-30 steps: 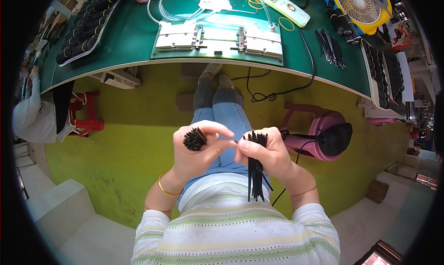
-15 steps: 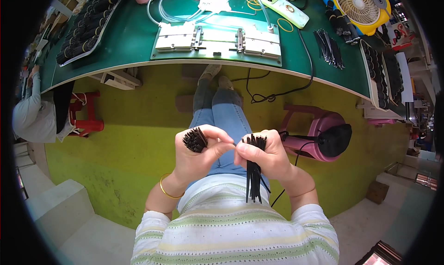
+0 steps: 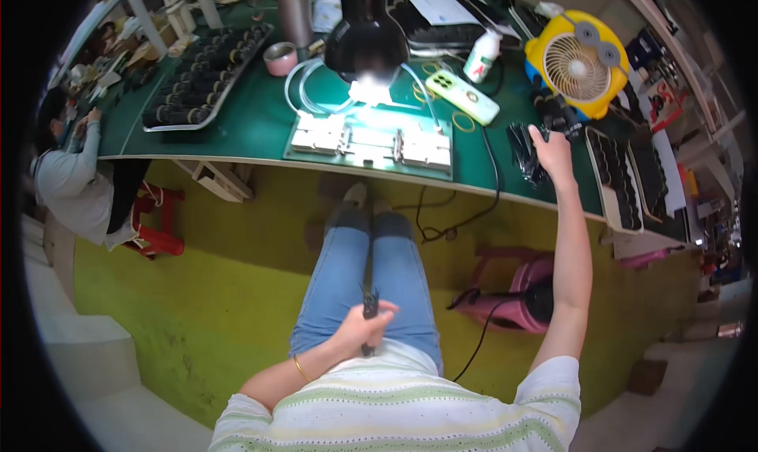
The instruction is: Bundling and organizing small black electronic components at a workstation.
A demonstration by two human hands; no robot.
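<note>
My left hand [image 3: 362,331] is closed around a bundle of thin black strips [image 3: 370,302], held upright over my lap. Its ends stick out above and below the fist. My right arm reaches out to the right side of the green bench, where my right hand [image 3: 556,156] is at a pile of similar thin black strips [image 3: 521,153]. Thumb and fingers close on some strips at the pile's right edge; the fingertips are partly hidden. What exactly the strips are, I cannot make out.
A metal fixture [image 3: 371,146] sits at the bench edge [image 3: 260,162] under a lit lamp [image 3: 359,45]. Nearby are a phone [image 3: 464,97], a white bottle [image 3: 482,57], a yellow fan [image 3: 580,65] and trays of black bundles [image 3: 201,81]. A pink stool [image 3: 517,302] stands below; a co-worker [image 3: 75,176] sits left.
My hands have parted. The right one went forward and right to the bench with its black strips; the left lowered toward my lap, keeping its bundle. The view has tilted up.
</note>
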